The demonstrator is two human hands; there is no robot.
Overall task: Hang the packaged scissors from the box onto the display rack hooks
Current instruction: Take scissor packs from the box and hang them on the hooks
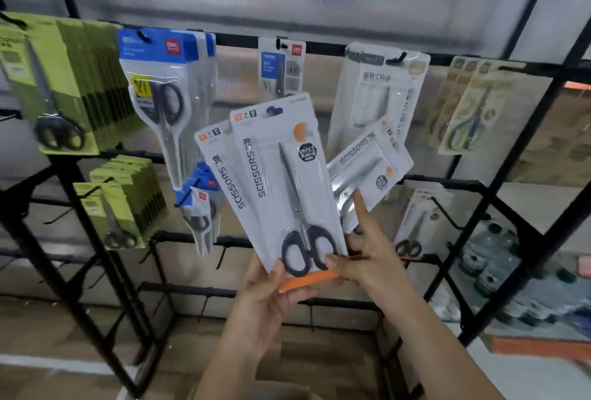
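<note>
A fan of white scissors packs (281, 182) is held up in front of the display rack (351, 49), their long axes running up and away from the fingers, handle ends low and the hang-holes at the top. The front pack (289, 175) stands nearly upright, leaning a little left; another pack (220, 169) shows behind it to the left, and more packs (367, 169) splay off to the right, tilted toward the upper right.

The left hand (268, 300) grips the fan from below, thumb pressed on the front pack's bottom left corner, with the fingers curled behind it. The right hand (367, 259) pinches the front pack's lower right edge near the orange strip (307, 281), thumb on the face; its index finger (363, 211) points straight up against the right-splayed packs, seemingly parting them.

The hang-hole (274, 110) lies directly above both sets of fingers, just below a hook (281, 44) carrying a single blue-labelled pack (281, 70). Either hand is about equally near; the right looks set to draw one pack free and lift it along its own axis. The hole must meet the hook tip squarely.

Green packs (64, 86) and blue packs (166, 79) hang left of the fingers, a white pack (377, 92) and beige packs (473, 105) to the right.
</note>
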